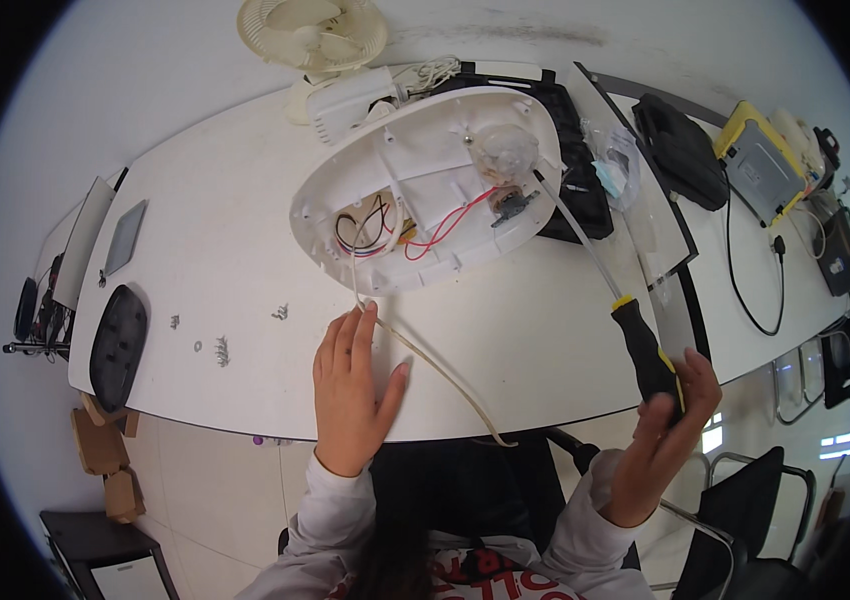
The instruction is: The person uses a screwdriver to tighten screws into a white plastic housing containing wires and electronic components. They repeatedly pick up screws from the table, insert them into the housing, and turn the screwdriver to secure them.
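A white oval plastic housing (435,262) lies with its hollow side up in front of me. Red, black and other wires (437,238) run inside it, along with a clear rounded part (505,152) and a small dark component (514,207). My left hand (350,385) rests on the table, fingers stretched out, their tips by the housing's near rim and the pale cable (435,370) that comes out there. In my right hand (660,440) is a long screwdriver (645,345) with a black and yellow handle. Its tip reaches the housing's right end; whether it touches cannot be told.
Small screws (222,350) lie in groups on the white table (215,210), near a black oval base (119,345). Behind the housing are a cream fan (311,30) and an open black tool case (580,205). A yellow-and-grey device (763,165) stands at the right.
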Demonstrator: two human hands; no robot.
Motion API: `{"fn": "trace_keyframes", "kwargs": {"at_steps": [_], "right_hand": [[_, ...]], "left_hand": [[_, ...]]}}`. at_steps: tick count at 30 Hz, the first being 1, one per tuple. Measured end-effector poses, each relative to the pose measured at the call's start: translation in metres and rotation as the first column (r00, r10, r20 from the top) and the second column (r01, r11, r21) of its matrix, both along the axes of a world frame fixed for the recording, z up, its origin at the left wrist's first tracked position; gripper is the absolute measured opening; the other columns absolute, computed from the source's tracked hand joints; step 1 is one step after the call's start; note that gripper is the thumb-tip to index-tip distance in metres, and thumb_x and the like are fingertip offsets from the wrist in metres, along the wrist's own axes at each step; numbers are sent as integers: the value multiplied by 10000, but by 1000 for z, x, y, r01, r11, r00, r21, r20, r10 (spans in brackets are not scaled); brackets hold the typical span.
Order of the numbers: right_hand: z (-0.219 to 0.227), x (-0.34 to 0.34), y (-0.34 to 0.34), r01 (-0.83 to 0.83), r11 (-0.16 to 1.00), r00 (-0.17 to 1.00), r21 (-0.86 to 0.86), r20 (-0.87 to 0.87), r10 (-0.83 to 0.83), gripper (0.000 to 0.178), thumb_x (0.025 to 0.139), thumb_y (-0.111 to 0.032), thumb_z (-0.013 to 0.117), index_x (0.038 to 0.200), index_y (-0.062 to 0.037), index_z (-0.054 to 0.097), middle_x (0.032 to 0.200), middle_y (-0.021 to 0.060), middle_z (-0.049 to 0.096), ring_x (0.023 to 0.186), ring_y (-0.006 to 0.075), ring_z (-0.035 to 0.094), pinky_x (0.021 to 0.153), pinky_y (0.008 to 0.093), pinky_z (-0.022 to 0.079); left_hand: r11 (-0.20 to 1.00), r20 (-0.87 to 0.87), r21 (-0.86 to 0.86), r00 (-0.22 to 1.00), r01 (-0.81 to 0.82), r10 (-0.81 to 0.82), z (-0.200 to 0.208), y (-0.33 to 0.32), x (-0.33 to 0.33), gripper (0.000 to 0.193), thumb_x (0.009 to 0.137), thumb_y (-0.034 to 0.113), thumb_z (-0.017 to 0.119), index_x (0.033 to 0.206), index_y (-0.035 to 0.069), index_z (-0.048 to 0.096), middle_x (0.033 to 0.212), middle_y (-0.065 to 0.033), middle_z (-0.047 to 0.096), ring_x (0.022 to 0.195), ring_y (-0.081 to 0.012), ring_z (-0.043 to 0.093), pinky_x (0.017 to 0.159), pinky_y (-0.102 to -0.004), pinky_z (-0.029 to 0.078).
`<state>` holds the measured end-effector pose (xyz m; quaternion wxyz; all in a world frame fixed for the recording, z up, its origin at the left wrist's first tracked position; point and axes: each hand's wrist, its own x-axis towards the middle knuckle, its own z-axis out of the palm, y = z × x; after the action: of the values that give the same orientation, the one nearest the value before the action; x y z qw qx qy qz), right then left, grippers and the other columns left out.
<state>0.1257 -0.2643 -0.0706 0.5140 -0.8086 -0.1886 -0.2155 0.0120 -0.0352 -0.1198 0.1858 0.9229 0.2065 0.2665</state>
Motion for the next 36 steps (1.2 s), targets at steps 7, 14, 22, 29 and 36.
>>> {"fn": "trace_keyframes", "kwargs": {"at_steps": [7,14,22,29,36], "right_hand": [[-5,2,1,-49,996,959,-71,277,66,443,792,-5,586,1203,-42,424,1095,172,502,807,160,520,480,246,398],[-3,5,-3,4,995,999,-99,38,-1,427,809,-109,590,1198,-34,430,1091,143,502,812,158,520,514,220,390],[8,-2,4,10,985,956,-173,292,42,420,772,-44,640,1155,-33,466,1009,170,547,783,178,525,523,266,426],[10,-2,6,-80,997,996,-1,45,80,435,871,-189,538,1252,-31,398,1003,152,524,590,120,469,483,230,362],[10,-5,7,-78,986,970,-147,219,109,575,600,16,739,1099,-50,462,1046,138,476,677,162,545,514,252,470]], "left_hand": [[1000,-8,5,1000,-6,6,1,0,-1,624,765,104,626,1321,-17,370,1294,-193,454,1201,-385,394,1009,-439,297],[1000,-8,-2,1000,4,-4,2,0,0,628,765,107,624,1325,-14,368,1292,-198,451,1203,-384,392,1010,-437,293],[1000,1,1,1000,5,-5,0,1,-1,631,760,102,620,1327,-15,368,1283,-204,455,1201,-391,393,1008,-441,296],[1000,5,1,1000,11,-11,2,0,0,625,760,101,619,1323,-15,374,1283,-205,456,1199,-395,393,1005,-440,301],[1000,2,-3,1000,6,-6,0,1,-1,622,762,103,619,1322,-16,373,1284,-204,456,1194,-397,398,1002,-442,303]]}}
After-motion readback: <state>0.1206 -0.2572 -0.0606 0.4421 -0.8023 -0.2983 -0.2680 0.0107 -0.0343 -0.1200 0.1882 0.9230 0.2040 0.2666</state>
